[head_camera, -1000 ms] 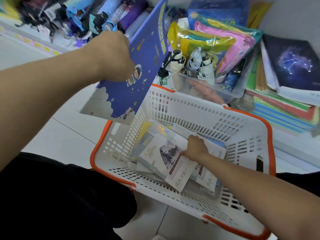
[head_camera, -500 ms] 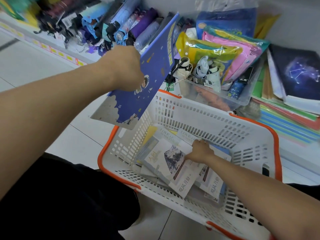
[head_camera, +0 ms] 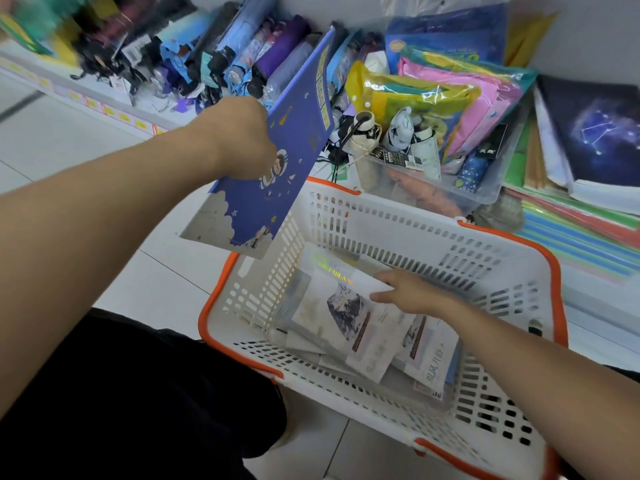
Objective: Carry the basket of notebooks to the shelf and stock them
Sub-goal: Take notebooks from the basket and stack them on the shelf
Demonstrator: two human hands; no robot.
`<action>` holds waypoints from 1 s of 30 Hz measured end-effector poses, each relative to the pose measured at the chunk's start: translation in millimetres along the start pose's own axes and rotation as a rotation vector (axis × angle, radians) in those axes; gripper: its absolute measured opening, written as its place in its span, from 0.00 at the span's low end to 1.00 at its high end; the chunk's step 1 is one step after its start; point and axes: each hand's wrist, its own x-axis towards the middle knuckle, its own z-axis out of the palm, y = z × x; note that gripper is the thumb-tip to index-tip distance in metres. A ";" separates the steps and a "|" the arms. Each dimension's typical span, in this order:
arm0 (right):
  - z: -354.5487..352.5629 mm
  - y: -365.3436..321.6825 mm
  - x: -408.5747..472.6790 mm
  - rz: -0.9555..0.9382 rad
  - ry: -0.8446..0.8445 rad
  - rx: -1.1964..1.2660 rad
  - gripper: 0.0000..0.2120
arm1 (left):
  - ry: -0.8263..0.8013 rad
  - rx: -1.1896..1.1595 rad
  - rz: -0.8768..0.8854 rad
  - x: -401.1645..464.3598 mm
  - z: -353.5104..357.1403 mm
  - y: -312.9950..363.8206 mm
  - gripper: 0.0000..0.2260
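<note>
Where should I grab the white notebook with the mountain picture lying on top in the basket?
Grip the white notebook by its far top edge, where the right hand rests. Come from above: it lies flat on the pile, and the basket walls block the sides. Slip fingers under that edge and pinch.

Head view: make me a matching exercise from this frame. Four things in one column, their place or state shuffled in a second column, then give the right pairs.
Things:
1. blue astronaut notebook
2. white basket
3. constellation notebook
4. right hand

Places or states:
A. lying on top of a pile at the right end of the shelf
B. inside the basket, resting on the pale notebooks
C. held up, tilted, in the left hand
D. on the floor in front of the shelf, with an orange rim

Pairs: 1-C, 2-D, 3-A, 4-B
</note>
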 end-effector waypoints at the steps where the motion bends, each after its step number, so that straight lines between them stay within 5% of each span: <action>1: -12.6 -7.6 -11.4 -0.065 0.023 0.040 0.06 | 0.008 -0.008 -0.004 -0.3 -2.6 -1.8 0.06; 9: -126.8 -84.8 -124.8 -0.333 0.467 0.522 0.13 | 0.110 -0.137 -0.081 -4.2 -45.9 -29.2 0.17; 14: -138.8 -143.3 -126.8 -0.359 0.428 0.879 0.18 | -0.090 -0.825 -0.073 -10.3 -59.8 -26.0 0.17; 19: -144.3 -204.2 -130.1 -0.324 0.333 0.979 0.15 | -0.055 -1.415 -0.088 -28.4 -78.8 3.8 0.22; 23: -170.2 -223.7 -155.6 -0.401 0.487 0.883 0.13 | -0.043 -1.542 -0.028 -40.7 -97.8 24.4 0.26; 27: -208.9 -229.6 -202.7 -0.523 0.703 0.832 0.16 | -0.273 -1.716 0.210 -49.0 -112.7 65.1 0.30; 30: -233.1 -224.3 -229.3 -0.618 0.932 0.902 0.20 | -0.095 -1.549 0.300 -53.9 -109.1 109.7 0.19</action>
